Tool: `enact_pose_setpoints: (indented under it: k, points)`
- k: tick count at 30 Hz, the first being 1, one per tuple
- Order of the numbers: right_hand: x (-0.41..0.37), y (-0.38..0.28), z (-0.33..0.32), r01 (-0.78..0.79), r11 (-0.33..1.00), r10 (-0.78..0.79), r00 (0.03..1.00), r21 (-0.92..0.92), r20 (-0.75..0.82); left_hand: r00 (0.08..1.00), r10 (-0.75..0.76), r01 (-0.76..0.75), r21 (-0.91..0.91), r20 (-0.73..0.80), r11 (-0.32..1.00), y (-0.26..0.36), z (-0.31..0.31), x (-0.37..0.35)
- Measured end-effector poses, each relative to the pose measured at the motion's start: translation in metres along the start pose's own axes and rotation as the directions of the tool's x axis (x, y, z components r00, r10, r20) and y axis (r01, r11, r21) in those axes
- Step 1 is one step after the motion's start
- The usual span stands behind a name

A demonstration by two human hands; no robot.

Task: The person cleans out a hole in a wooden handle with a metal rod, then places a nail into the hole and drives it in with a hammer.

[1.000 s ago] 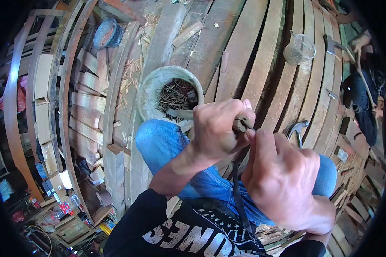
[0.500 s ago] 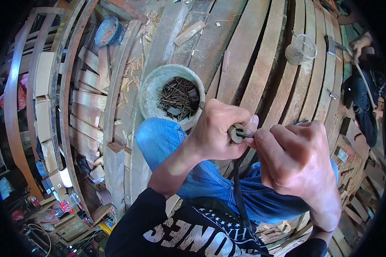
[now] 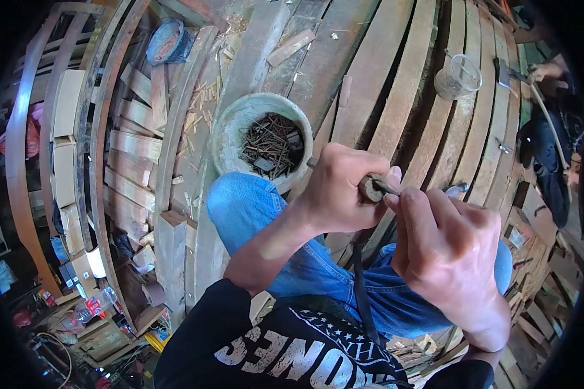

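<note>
My left hand (image 3: 344, 188) is wrapped round a short wooden cylinder (image 3: 368, 190), its round end facing right with a dark slot in it. A thin dark metal piece (image 3: 387, 187) runs from that slot to the fingertips of my right hand (image 3: 449, 243), which is closed on it in a pinch. Behind my left fist a small grey tip (image 3: 312, 162) sticks out. Both fists are held close together above my jeans. Just beyond my left hand stands a pale round bucket (image 3: 226, 139) with many rusty nails (image 3: 271, 139) inside.
Long wooden planks (image 3: 396, 97) with gaps between them form the floor. A clear plastic tub (image 3: 457, 78) stands at the upper right near a hatchet (image 3: 501, 72). Another person's hand (image 3: 550, 68) is at the right edge. A blue bucket (image 3: 167, 42) sits upper left beside wood offcuts (image 3: 136, 146).
Both hands have moved slightly up and to the right together. The cylinder's end has turned a little, and the metal piece is still held at it.
</note>
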State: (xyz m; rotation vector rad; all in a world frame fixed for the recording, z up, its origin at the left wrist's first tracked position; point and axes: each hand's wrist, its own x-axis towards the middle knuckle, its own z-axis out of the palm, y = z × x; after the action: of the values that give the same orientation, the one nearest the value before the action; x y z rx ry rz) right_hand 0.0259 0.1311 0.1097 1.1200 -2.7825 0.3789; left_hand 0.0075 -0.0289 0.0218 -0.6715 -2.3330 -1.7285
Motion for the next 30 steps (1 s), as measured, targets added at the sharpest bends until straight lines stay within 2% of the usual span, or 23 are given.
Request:
enact_pose_setpoints:
  k: [2, 4, 8, 10, 12, 14, 16, 18, 19, 21, 23, 25, 30]
  points:
    - [-0.001, -0.006, 0.002, -0.048, 0.999, 0.048, 0.999, -0.014, 0.002, 1.000, 0.003, -0.003, -0.004, -0.028, 1.000, -0.001, 0.002, -0.001]
    - [-0.003, -0.010, 0.004, -0.140, 0.990, 0.140, 0.990, 0.029, 0.012, 0.996, 0.044, -0.035, 0.116, -0.074, 0.993, 0.000, 0.003, 0.001]
    - [-0.004, 0.000, 0.004, -0.061, 0.997, 0.062, 0.998, 0.035, -0.008, 0.999, -0.044, 0.043, -0.014, -0.011, 0.999, 0.004, 0.001, -0.002]
    - [-0.004, 0.010, -0.001, 0.067, 0.998, -0.067, 0.997, 0.003, 0.028, 0.998, 0.015, -0.012, -0.059, 0.054, 0.998, 0.000, 0.003, -0.003]
    - [-0.002, 0.015, -0.006, 0.086, 0.996, -0.086, 0.996, 0.018, 0.018, 0.993, -0.002, 0.012, -0.082, 0.119, 0.997, 0.001, -0.002, -0.005]
    - [0.001, 0.020, -0.012, 0.187, 0.981, -0.190, 0.977, 0.045, 0.097, 0.974, 0.009, 0.031, -0.176, 0.225, 0.984, 0.002, -0.006, -0.004]
    - [0.001, 0.021, -0.013, 0.209, 0.977, -0.211, 0.973, 0.030, 0.093, 0.955, -0.021, 0.085, -0.206, 0.295, 0.975, 0.004, -0.013, -0.002]
    - [0.001, 0.023, -0.012, 0.238, 0.971, -0.238, 0.967, 0.017, 0.092, 0.886, -0.088, 0.236, -0.282, 0.455, 0.930, 0.006, -0.017, -0.001]
    - [0.001, 0.025, -0.012, 0.258, 0.963, -0.263, 0.962, 0.076, 0.067, 0.848, -0.085, 0.299, -0.340, 0.523, 0.891, 0.009, -0.022, 0.002]
    - [0.001, 0.026, -0.011, 0.282, 0.950, -0.289, 0.956, 0.137, 0.040, 0.841, -0.050, 0.299, -0.385, 0.539, 0.873, 0.004, -0.020, 0.001]
    - [0.000, 0.026, -0.009, 0.282, 0.956, -0.282, 0.959, 0.075, -0.020, 0.832, -0.012, 0.297, -0.428, 0.555, 0.854, 0.003, -0.022, 0.003]
    - [-0.002, 0.023, -0.005, 0.247, 0.967, -0.245, 0.969, 0.059, -0.033, 0.822, -0.069, 0.385, -0.461, 0.566, 0.800, 0.005, -0.024, 0.006]
    - [-0.004, 0.018, -0.011, 0.128, 0.992, -0.127, 0.991, 0.007, -0.043, 0.854, -0.118, 0.343, -0.377, 0.506, 0.860, 0.006, -0.025, 0.007]
